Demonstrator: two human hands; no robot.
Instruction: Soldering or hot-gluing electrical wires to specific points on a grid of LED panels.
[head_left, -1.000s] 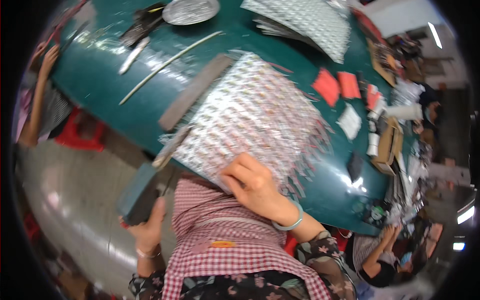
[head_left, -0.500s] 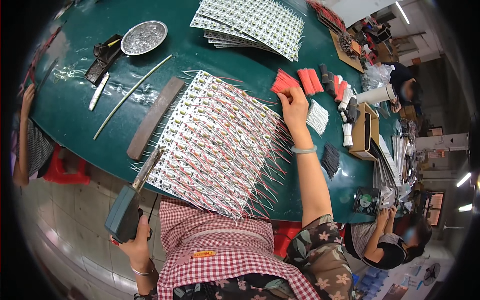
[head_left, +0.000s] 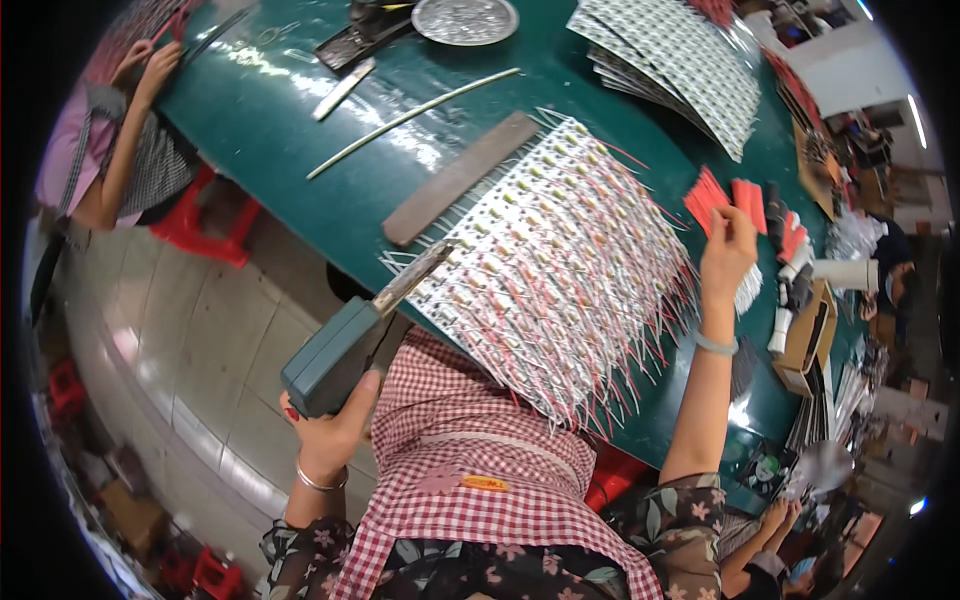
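The one camera sits on my head and looks steeply down over my checked apron [head_left: 480, 470] at the green counter [head_left: 300, 130] close before me. Its wide fisheye bends the counter's edge and takes in the tiled floor [head_left: 180, 340] to my left and my hands at near range.

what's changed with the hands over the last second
The right hand left the near edge of the white sheet of wired parts and reached out to the red strips, where it now pinches some. The left hand kept gripping the grey-green tool at the table's near edge. The sheet and the brown bar stayed in place.
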